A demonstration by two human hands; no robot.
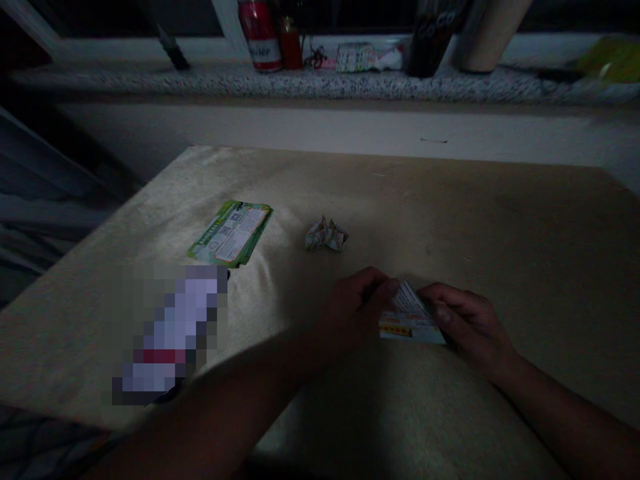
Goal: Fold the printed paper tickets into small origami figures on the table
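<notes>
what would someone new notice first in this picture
Probably the bright pixelated shape on the left of the table, too blurred to name. Next come the left hand and right hand, holding a folded paper right of centre. Behind, a red can stands out on the windowsill.
</notes>
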